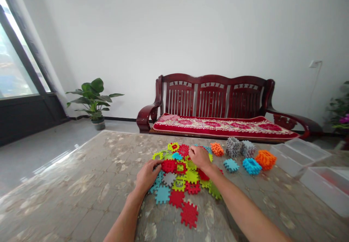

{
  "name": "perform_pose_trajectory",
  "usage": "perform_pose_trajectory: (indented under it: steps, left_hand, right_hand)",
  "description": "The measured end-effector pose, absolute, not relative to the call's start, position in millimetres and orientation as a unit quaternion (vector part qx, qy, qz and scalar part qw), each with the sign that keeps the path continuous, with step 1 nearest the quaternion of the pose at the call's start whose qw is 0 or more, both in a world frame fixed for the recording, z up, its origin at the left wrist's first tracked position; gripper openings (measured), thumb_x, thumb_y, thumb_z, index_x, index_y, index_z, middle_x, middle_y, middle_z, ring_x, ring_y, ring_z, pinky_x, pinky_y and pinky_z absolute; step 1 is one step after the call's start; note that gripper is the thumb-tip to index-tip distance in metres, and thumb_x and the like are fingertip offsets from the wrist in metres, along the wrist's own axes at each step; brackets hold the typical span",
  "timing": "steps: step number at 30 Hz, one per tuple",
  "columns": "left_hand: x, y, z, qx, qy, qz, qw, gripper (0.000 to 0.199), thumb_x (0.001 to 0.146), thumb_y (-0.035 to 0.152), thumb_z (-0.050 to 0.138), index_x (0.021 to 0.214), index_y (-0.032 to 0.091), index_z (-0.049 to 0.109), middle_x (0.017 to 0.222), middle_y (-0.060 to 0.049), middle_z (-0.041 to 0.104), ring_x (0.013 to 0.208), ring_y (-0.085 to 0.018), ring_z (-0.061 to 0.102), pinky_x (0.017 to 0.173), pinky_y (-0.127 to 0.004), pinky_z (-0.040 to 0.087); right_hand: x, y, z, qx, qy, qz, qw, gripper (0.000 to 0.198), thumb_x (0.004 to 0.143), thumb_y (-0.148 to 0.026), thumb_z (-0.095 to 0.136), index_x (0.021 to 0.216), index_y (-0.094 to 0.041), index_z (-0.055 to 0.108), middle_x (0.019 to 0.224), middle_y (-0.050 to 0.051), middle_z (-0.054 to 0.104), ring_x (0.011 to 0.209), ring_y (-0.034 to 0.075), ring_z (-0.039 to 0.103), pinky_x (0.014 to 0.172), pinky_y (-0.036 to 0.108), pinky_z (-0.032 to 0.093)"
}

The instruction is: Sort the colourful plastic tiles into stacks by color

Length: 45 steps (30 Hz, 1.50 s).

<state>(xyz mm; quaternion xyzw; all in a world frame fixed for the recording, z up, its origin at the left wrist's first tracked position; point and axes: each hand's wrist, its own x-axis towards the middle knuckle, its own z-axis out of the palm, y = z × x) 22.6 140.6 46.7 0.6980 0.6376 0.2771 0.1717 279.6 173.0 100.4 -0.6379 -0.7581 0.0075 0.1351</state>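
A spread of toothed, interlocking plastic tiles in red, lime green, blue and grey lies on the table in front of me. My left hand (148,173) is at the left side of the spread, thumb and fingers closed at the edge of a red tile (169,166). Over the back right part is my right hand (200,157), its fingers curled down beside another red tile (184,150); what they hold, if anything, is hidden. Nearest me lie a plain red tile (189,214) and a light blue tile (163,194). A grey tile (169,179) sits mid-spread.
To the right stand stacks of tiles: orange (265,160), blue (252,166), grey (233,147) and a small orange one (217,149). Clear plastic boxes (325,187) are at the far right. Behind the patterned tablecloth (81,176) is a wooden bench (212,96).
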Motion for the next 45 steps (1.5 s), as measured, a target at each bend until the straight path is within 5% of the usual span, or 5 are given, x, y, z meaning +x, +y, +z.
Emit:
perform_pose_trajectory:
  steps: [4, 13, 18, 30, 45]
  left_hand:
    - [23, 141, 46, 0.695, 0.64, 0.279, 0.174, 0.034, 0.088, 0.034, 0.048, 0.111, 0.03, 0.072, 0.115, -0.002, 0.071, 0.104, -0.019, 0.066, 0.09, -0.027, 0.046]
    - [22, 142, 45, 0.688, 0.644, 0.282, 0.179, 0.033, 0.088, 0.034, 0.048, 0.11, 0.03, 0.073, 0.114, -0.001, 0.072, 0.102, -0.018, 0.066, 0.092, -0.027, 0.046]
    - [21, 143, 43, 0.688, 0.644, 0.285, 0.175, 0.033, 0.087, 0.032, 0.048, 0.108, 0.029, 0.073, 0.114, -0.001, 0.073, 0.102, -0.018, 0.067, 0.093, -0.027, 0.047]
    - [21, 144, 43, 0.688, 0.651, 0.277, 0.162, 0.033, 0.088, 0.032, 0.047, 0.108, 0.03, 0.074, 0.114, 0.0, 0.074, 0.105, -0.019, 0.067, 0.088, -0.027, 0.049]
    - [16, 149, 38, 0.693, 0.648, 0.272, 0.162, 0.036, 0.087, 0.039, 0.046, 0.11, 0.03, 0.073, 0.117, -0.001, 0.074, 0.108, -0.021, 0.066, 0.096, -0.03, 0.047]
  right_hand:
    - [291, 168, 105, -0.666, -0.736, 0.016, 0.118, 0.029, 0.089, -0.027, 0.049, 0.077, -0.021, 0.074, 0.081, 0.007, 0.075, 0.076, 0.021, 0.067, 0.064, 0.028, 0.037]
    - [254, 174, 92, -0.552, -0.818, 0.026, 0.16, 0.031, 0.081, -0.033, 0.062, 0.109, -0.023, 0.071, 0.114, 0.006, 0.072, 0.112, 0.024, 0.057, 0.095, 0.032, 0.038]
    - [247, 177, 84, -0.57, -0.799, 0.071, 0.18, 0.021, 0.088, -0.029, 0.055, 0.089, -0.022, 0.075, 0.098, 0.007, 0.075, 0.101, 0.023, 0.063, 0.092, 0.032, 0.038]
    - [327, 154, 76, -0.602, -0.64, 0.306, 0.368, 0.038, 0.089, -0.025, 0.04, 0.108, -0.016, 0.071, 0.078, 0.004, 0.075, 0.067, 0.018, 0.069, 0.061, 0.025, 0.05]
    - [332, 104, 75, -0.667, -0.706, 0.074, 0.224, 0.048, 0.074, -0.033, 0.067, 0.122, -0.023, 0.067, 0.116, 0.007, 0.072, 0.107, 0.027, 0.062, 0.09, 0.032, 0.045]
